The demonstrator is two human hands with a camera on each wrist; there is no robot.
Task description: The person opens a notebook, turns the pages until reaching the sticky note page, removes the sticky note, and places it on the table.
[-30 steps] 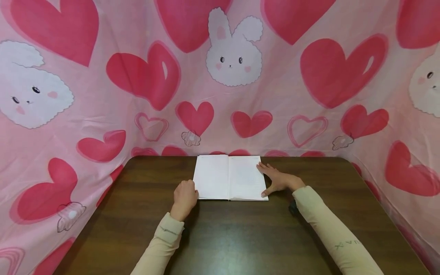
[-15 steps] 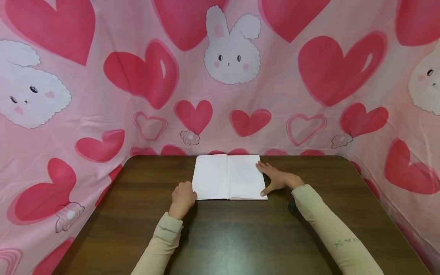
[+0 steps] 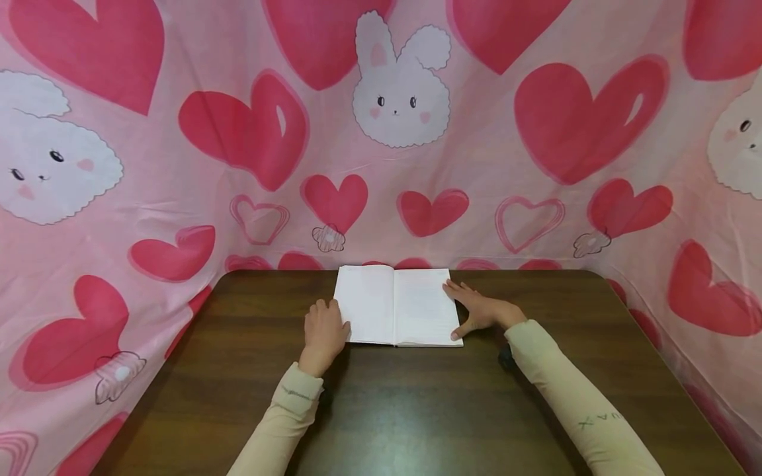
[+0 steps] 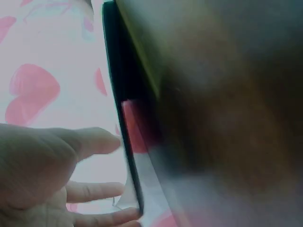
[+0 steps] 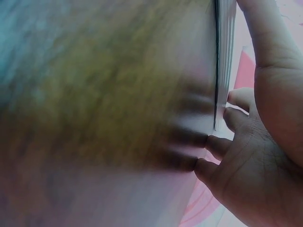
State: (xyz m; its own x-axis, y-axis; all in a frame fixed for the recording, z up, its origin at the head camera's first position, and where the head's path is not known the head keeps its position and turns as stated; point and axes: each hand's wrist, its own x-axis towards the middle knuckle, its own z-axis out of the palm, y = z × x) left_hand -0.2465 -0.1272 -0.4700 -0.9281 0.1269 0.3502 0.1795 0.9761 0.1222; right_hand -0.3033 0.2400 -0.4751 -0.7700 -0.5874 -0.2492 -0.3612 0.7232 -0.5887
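Note:
An open notebook (image 3: 421,307) with blank-looking white pages lies near the far edge of the table. My left hand (image 3: 323,334) is at its left side, fingers fairly straight along the edge and thumb at the lower left corner. In the left wrist view, the fingertips (image 4: 111,189) meet the thin dark edge of the cover (image 4: 113,66). On the opposite side, my right hand (image 3: 483,311) is spread, with its thumb by the lower right corner and fingers at the upper right edge. Page layers (image 5: 226,56) show beside its fingers in the right wrist view.
The brown wooden table (image 3: 405,410) has rounded far corners. A pink cloth (image 3: 488,158) printed with hearts and rabbits hangs close behind it and along both sides.
My left hand was bunched at the notebook's lower left edge; its fingers have since straightened and it has shifted slightly right and up along that edge. The right hand stays in place.

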